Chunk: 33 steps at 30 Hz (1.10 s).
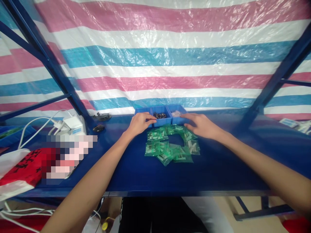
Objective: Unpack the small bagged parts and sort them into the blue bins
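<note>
Three small blue bins (162, 122) stand side by side at the back of the blue table. The middle one holds dark small screws or similar hardware (159, 115); the right one holds clear plastic pieces (175, 114). My left hand (140, 123) is over the front of the left bin, hiding its contents, with thumb and fingers pinched near the middle bin. Whatever the pinch holds is too small to see. At the right bin's front corner, my right hand (200, 124) has its fingers apart. Green-tinted bags (157, 148) of small parts lie in a ring before the bins.
A white power strip with plugs (73, 124) and cables sits at the left, beside a red and white bag (29, 166). Dark small objects (98, 128) lie left of the bins. Blue frame posts (267, 74) rise at both sides before a striped sheet (170, 55).
</note>
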{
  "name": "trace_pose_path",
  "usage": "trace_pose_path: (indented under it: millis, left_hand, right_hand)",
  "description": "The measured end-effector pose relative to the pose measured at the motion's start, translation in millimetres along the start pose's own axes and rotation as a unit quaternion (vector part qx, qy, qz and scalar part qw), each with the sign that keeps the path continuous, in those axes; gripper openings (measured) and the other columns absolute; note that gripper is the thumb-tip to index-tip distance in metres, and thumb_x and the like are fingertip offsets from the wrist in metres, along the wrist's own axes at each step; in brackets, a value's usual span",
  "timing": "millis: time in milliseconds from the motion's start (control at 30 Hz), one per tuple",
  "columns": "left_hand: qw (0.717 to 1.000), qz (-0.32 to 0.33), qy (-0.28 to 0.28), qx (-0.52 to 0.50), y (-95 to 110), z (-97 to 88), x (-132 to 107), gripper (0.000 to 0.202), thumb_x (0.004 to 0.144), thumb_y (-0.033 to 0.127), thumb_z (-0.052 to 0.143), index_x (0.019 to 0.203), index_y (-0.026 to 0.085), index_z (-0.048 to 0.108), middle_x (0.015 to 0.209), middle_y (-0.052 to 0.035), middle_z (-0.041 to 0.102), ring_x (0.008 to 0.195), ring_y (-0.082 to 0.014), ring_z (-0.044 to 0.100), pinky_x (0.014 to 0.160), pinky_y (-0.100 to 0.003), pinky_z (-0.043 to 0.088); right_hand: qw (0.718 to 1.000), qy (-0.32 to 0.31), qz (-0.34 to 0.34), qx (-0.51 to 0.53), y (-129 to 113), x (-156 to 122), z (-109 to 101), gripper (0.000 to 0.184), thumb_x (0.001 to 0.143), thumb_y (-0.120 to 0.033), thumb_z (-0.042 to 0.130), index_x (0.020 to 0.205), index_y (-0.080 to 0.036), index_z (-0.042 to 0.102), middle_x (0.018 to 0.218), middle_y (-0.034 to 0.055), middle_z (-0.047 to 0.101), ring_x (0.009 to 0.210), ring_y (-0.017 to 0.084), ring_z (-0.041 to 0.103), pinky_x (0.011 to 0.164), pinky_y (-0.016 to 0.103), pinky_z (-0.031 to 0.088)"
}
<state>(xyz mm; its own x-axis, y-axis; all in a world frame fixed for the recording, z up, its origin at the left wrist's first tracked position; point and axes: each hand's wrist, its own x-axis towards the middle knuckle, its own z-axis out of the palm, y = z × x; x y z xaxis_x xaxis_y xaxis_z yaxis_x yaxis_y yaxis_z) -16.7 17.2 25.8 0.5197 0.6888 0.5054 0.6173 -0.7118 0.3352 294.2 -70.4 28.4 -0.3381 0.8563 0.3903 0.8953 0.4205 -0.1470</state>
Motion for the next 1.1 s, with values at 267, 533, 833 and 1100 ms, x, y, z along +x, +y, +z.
trace_pose_path:
  millis: [267,533,833,1100]
  left_hand:
    - [1.000,0.011,-0.004,0.013,1,-0.7,0,0.022,0.094,0.041,0.065,0.104,0.029,0.081,0.101,-0.0003,0.076,0.079,-0.0172,0.067,0.069,-0.028,0.044]
    - [0.999,0.027,-0.019,0.002,-4,-2.3,1,0.027,0.096,0.044,0.061,0.107,0.028,0.080,0.102,-0.0020,0.075,0.085,-0.0189,0.067,0.071,-0.028,0.044]
    - [0.993,0.076,-0.021,0.087,-3,-2.6,3,0.030,0.097,0.045,0.060,0.108,0.024,0.078,0.098,-0.0067,0.068,0.095,-0.0241,0.062,0.085,-0.035,0.045]
    - [0.975,0.065,-0.014,0.210,18,15.0,2,0.024,0.092,0.034,0.070,0.110,0.019,0.074,0.119,-0.0136,0.056,0.109,-0.0315,0.053,0.084,-0.040,0.041]
  right_hand:
    - [0.999,0.034,-0.014,-0.001,2,0,7,0.050,0.095,-0.029,0.054,0.142,-0.017,0.061,0.139,0.0138,0.065,0.126,0.034,0.063,0.106,0.053,0.052]
    - [0.999,0.043,-0.020,-0.005,-1,0,6,0.046,0.095,-0.028,0.054,0.140,-0.022,0.063,0.133,0.0096,0.069,0.126,0.032,0.063,0.106,0.055,0.053]
    - [0.999,0.034,-0.007,-0.011,-2,0,4,0.046,0.096,-0.032,0.052,0.139,-0.020,0.064,0.134,0.0111,0.069,0.123,0.033,0.065,0.104,0.051,0.054]
    - [0.998,0.056,-0.008,0.005,-3,1,8,0.043,0.096,-0.030,0.052,0.136,-0.021,0.065,0.133,0.0115,0.070,0.120,0.033,0.067,0.105,0.054,0.053]
